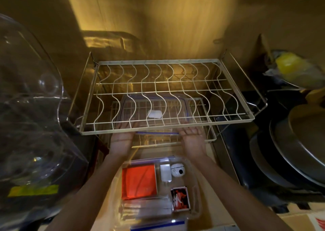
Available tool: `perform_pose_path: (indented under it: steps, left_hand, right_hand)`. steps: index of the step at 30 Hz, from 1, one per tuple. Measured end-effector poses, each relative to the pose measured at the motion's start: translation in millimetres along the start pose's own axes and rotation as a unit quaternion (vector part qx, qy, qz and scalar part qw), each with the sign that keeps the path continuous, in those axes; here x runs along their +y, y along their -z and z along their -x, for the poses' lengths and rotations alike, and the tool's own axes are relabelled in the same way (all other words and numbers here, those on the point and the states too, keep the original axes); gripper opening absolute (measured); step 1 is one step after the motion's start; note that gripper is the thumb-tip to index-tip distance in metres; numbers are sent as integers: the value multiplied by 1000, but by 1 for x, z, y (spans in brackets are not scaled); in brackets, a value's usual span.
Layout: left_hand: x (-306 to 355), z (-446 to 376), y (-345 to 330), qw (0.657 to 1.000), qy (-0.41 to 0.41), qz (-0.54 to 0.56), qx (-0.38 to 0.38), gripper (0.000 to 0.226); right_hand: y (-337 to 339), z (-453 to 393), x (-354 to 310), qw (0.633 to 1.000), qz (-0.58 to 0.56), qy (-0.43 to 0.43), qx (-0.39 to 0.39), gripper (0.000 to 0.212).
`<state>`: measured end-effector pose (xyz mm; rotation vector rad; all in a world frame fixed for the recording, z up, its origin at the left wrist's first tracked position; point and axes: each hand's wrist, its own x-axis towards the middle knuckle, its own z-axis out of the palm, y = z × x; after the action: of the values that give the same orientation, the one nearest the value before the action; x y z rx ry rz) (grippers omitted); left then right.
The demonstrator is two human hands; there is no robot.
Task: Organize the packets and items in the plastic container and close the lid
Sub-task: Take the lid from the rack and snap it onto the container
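A clear plastic container [197, 192] lies open on the counter below my arms. Inside it are an orange packet [139, 182], a white charger [165, 172], a white round device [178, 170], a small red-and-black box [180, 200] and clear packets [146, 208]. The clear lid with blue trim [154, 107] rests on the lower wire shelf, under the upper rack. My left hand [121, 139] and my right hand [192, 137] grip the lid's near corners, fingers partly hidden under the rack's front bar.
A white wire dish rack [167, 97] spans the middle above the lid. A big clear plastic cover [29, 107] stands at left. Stacked dark pans and lids [290, 156] fill the right, with a yellow bag [295, 68] above them.
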<state>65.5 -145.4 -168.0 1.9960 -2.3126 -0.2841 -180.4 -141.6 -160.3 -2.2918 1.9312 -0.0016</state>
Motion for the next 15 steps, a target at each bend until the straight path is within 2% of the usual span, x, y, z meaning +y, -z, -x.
perform_pose_path:
  steps: [1,5,7,9,12,15]
  left_hand:
    - [1,1,-4,1000,7,1,-14,40]
    - [9,13,3,999,-16,-37,12,50]
    - [13,21,6,997,-29,-65,38,59]
    - [14,32,6,995,-33,-77,59,69]
    - [21,55,10,987,-47,-92,119,57]
    - [29,82,19,973,-71,-75,206,46]
  right_hand:
    - [0,2,0,1000,-1,2,9,58]
    - [0,12,2,1000,-4,8,6,71]
    - [-3,21,4,998,-10,26,57,73]
    - [-4,33,6,994,-35,37,102,67]
    - [2,52,10,982,-129,30,138,52]
    - [17,72,17,958,-236,-2,164,59]
